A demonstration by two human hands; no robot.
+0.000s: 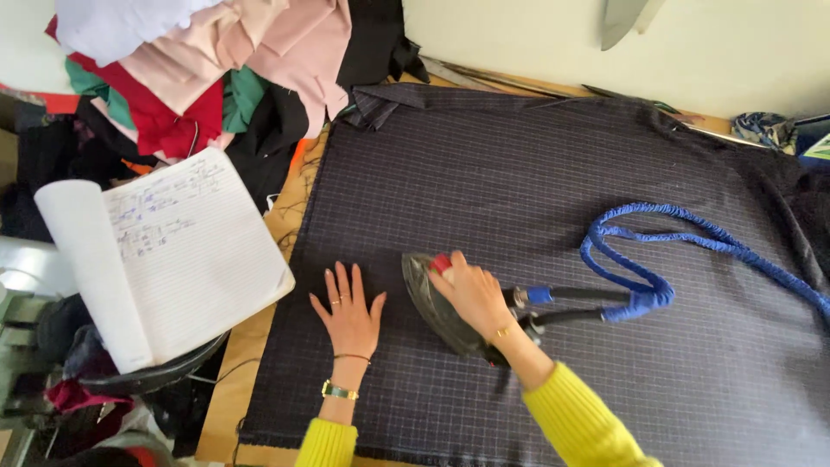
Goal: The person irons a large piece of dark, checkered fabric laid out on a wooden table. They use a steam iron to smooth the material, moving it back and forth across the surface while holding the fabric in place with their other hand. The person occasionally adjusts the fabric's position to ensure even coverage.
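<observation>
A dark checked cloth (pixel 536 173) lies spread over the wooden table (pixel 290 207). My right hand (pixel 471 290) grips the handle of a dark clothes iron (pixel 432 303), which rests on the cloth and points toward the left. My left hand (pixel 348 311) lies flat on the cloth just left of the iron's tip, fingers spread, holding nothing. A blue covered cord (pixel 692 242) loops from the iron's rear across the cloth toward the right edge. Both arms wear yellow sleeves.
An open lined notebook (pixel 173 251) with handwriting rests on a dark object left of the table. A heap of pink, red, green and black fabrics (pixel 216 69) is piled at the back left. Small items (pixel 765 130) sit at the back right by the wall.
</observation>
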